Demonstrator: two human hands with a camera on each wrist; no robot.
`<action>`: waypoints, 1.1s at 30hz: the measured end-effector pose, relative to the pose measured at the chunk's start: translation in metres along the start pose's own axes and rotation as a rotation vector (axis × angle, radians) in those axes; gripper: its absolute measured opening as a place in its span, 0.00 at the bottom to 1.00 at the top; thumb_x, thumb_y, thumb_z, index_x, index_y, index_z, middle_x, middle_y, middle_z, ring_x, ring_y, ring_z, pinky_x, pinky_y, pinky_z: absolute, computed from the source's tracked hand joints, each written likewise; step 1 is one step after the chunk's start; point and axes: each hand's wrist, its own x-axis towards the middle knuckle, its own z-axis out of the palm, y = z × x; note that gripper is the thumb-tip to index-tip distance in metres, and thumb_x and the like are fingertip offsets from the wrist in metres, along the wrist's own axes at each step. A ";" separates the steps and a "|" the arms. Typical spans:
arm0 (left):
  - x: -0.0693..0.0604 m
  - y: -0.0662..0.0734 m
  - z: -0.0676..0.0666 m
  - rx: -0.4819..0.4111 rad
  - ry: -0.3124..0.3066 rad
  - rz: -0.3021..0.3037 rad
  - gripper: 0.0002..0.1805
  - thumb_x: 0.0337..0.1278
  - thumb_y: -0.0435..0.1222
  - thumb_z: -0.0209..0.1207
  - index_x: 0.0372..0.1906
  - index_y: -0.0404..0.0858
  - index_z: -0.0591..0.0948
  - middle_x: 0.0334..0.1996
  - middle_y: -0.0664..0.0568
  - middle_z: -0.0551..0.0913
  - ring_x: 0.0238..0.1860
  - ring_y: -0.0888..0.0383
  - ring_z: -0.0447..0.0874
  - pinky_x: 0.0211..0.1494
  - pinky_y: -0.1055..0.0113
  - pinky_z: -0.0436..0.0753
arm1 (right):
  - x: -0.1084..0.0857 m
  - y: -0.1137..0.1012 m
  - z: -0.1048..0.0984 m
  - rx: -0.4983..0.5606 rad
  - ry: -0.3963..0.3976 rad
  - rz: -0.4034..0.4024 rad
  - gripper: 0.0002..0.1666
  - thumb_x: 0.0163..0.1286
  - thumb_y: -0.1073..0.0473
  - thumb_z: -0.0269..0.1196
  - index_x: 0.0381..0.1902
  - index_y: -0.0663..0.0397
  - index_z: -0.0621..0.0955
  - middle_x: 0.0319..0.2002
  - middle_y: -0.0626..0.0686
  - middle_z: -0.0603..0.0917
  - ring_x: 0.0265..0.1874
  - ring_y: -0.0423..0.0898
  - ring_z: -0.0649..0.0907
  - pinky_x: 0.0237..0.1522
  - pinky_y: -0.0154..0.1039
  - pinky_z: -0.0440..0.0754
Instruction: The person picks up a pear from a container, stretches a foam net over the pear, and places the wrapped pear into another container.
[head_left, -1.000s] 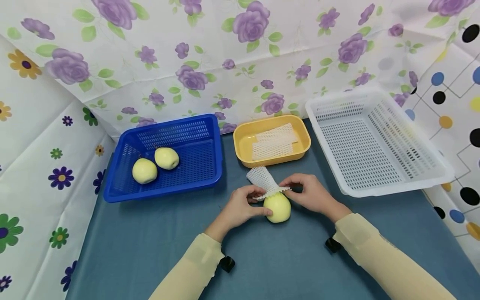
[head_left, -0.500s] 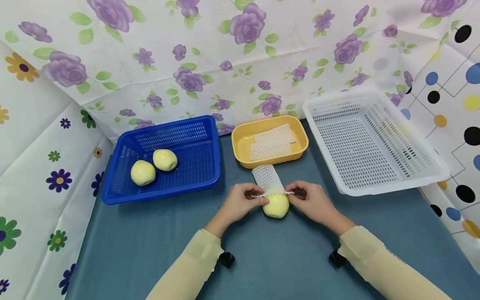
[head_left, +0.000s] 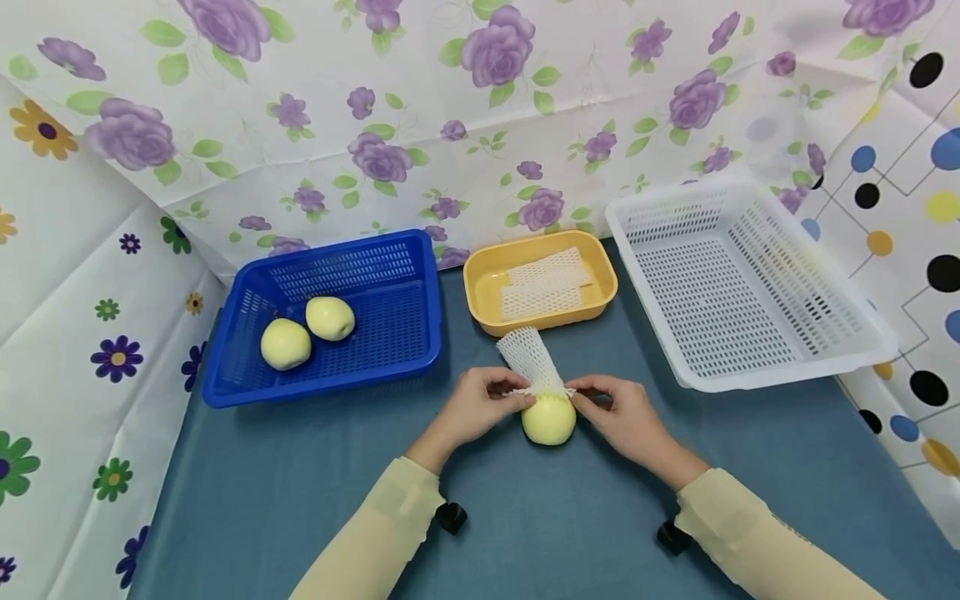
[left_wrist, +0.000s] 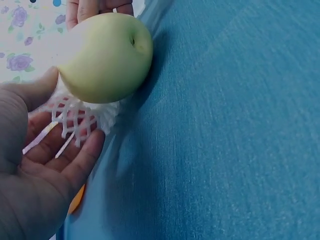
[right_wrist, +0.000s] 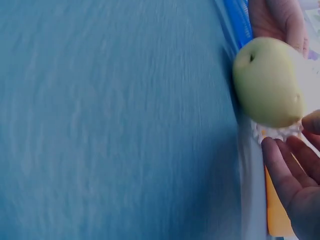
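A pale yellow-green fruit (head_left: 549, 421) lies on the blue cloth, its far end in the mouth of a white foam net sleeve (head_left: 531, 357). My left hand (head_left: 474, 407) pinches the left edge of the sleeve's mouth, the thumb against the fruit. On the other side, my right hand (head_left: 624, 415) grips the right edge between thumb and fingers. The left wrist view shows the net's mesh (left_wrist: 75, 117) over the fingers beside the fruit (left_wrist: 107, 57). In the right wrist view the fingertips touch the net behind the fruit (right_wrist: 270, 82).
Two similar fruits (head_left: 286, 344) sit in a blue basket (head_left: 322, 389) at the left. Behind the hands stands a yellow tray (head_left: 551, 322) holding flat foam nets (head_left: 542, 300). A white basket (head_left: 787, 377) is at the right, and a flowered sheet (head_left: 420, 117) hangs behind.
Both hands have come level on either side of the net's mouth, the right one moving down and outward. The fruit has shifted slightly left, and the net's free end has swung about.
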 end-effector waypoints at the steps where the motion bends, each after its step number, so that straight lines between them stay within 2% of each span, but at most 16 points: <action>1: -0.001 0.000 0.000 -0.005 -0.022 -0.002 0.18 0.43 0.52 0.69 0.41 0.51 0.83 0.38 0.60 0.84 0.40 0.63 0.83 0.43 0.67 0.83 | 0.000 -0.001 0.001 0.001 0.011 0.005 0.12 0.66 0.46 0.60 0.45 0.37 0.82 0.43 0.42 0.85 0.42 0.38 0.83 0.37 0.32 0.83; 6: -0.002 0.000 -0.001 0.013 -0.121 0.005 0.33 0.28 0.52 0.76 0.48 0.53 0.78 0.45 0.62 0.81 0.47 0.63 0.81 0.51 0.63 0.82 | -0.001 -0.003 0.003 0.036 0.026 0.033 0.07 0.66 0.49 0.61 0.40 0.39 0.81 0.49 0.47 0.84 0.48 0.42 0.82 0.37 0.32 0.83; 8: -0.001 0.000 -0.001 0.028 -0.134 0.012 0.34 0.26 0.52 0.76 0.49 0.54 0.77 0.46 0.62 0.80 0.48 0.64 0.80 0.52 0.62 0.81 | -0.002 -0.002 0.003 0.057 0.028 0.047 0.05 0.66 0.50 0.61 0.38 0.40 0.80 0.50 0.48 0.83 0.49 0.43 0.82 0.37 0.31 0.83; 11: -0.001 -0.001 0.000 0.048 -0.128 0.016 0.32 0.28 0.52 0.75 0.48 0.54 0.78 0.45 0.63 0.81 0.47 0.64 0.80 0.51 0.62 0.81 | -0.002 -0.001 0.002 0.062 0.028 0.062 0.05 0.65 0.50 0.62 0.36 0.40 0.80 0.47 0.46 0.84 0.44 0.42 0.84 0.36 0.30 0.83; 13: -0.001 -0.001 -0.001 0.064 -0.120 0.014 0.31 0.29 0.53 0.75 0.47 0.55 0.78 0.44 0.63 0.81 0.46 0.64 0.80 0.50 0.63 0.81 | -0.003 0.000 0.001 0.030 0.031 0.055 0.04 0.65 0.50 0.62 0.36 0.39 0.80 0.44 0.44 0.84 0.40 0.40 0.84 0.35 0.29 0.83; 15: -0.001 -0.001 -0.001 0.077 -0.119 0.013 0.30 0.30 0.53 0.74 0.46 0.54 0.78 0.42 0.63 0.81 0.44 0.63 0.80 0.48 0.64 0.81 | -0.005 0.001 0.001 -0.023 0.037 0.026 0.02 0.63 0.52 0.62 0.35 0.39 0.79 0.41 0.41 0.83 0.37 0.37 0.84 0.35 0.30 0.83; 18: -0.001 -0.001 -0.002 0.082 -0.145 0.008 0.31 0.30 0.53 0.75 0.48 0.53 0.78 0.41 0.62 0.81 0.43 0.63 0.80 0.48 0.66 0.81 | -0.008 0.000 0.000 -0.134 0.035 -0.063 0.05 0.60 0.55 0.64 0.33 0.39 0.78 0.36 0.38 0.81 0.34 0.35 0.82 0.34 0.33 0.83; 22: -0.001 0.001 -0.002 0.079 -0.190 0.003 0.34 0.30 0.52 0.75 0.51 0.51 0.76 0.41 0.60 0.80 0.42 0.62 0.79 0.48 0.67 0.81 | -0.011 -0.001 -0.002 -0.235 0.002 -0.174 0.11 0.56 0.56 0.65 0.34 0.39 0.75 0.34 0.40 0.78 0.33 0.37 0.80 0.34 0.38 0.82; 27: -0.001 0.001 -0.003 0.082 -0.194 0.001 0.34 0.32 0.51 0.74 0.51 0.51 0.76 0.41 0.59 0.80 0.42 0.61 0.79 0.48 0.67 0.81 | -0.009 -0.003 -0.003 -0.272 -0.026 -0.210 0.11 0.56 0.56 0.65 0.34 0.39 0.75 0.32 0.44 0.77 0.29 0.39 0.77 0.31 0.34 0.78; 33: 0.000 0.004 -0.003 0.093 -0.177 0.047 0.34 0.40 0.52 0.71 0.57 0.50 0.74 0.43 0.57 0.80 0.42 0.60 0.80 0.49 0.63 0.82 | -0.007 -0.004 0.003 -0.418 0.029 -0.253 0.10 0.54 0.58 0.62 0.23 0.39 0.71 0.21 0.45 0.71 0.20 0.36 0.67 0.22 0.29 0.65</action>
